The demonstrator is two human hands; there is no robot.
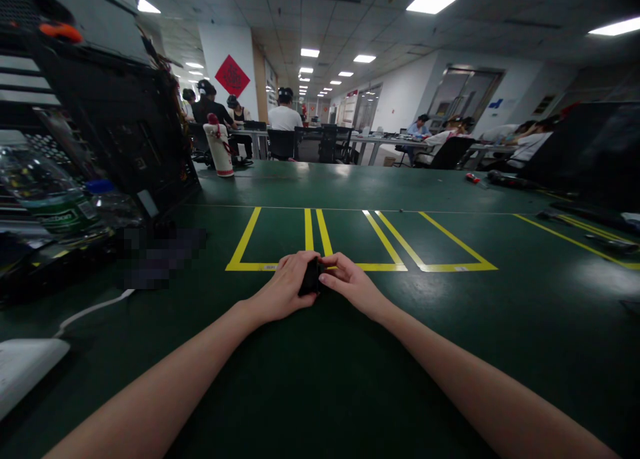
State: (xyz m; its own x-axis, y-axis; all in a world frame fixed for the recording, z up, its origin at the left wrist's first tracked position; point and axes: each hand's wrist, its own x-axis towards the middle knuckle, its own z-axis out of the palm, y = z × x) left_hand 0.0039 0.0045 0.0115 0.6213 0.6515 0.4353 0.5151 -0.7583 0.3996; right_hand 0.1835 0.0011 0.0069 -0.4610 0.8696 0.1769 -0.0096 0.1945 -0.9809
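Note:
A small black box-like object point(310, 278) is held low over the green table point(320, 379), near the front line of the yellow tape; its exact kind cannot be made out. My left hand point(285, 286) wraps around it, thumb at the near side and fingers over the far side. On its right side, my right hand point(353, 284) has curved fingers, with the fingertips at or very near the object's edge. Whether the right fingertips press on it is hard to tell. Part of the object is hidden behind the left fingers.
Yellow tape point(450, 268) marks several frames on the table. At left stand a plastic bottle point(47, 186), a black computer case point(125, 112) and a white box with a cable point(30, 366). A white tumbler point(219, 149) stands at the back. People sit at desks beyond.

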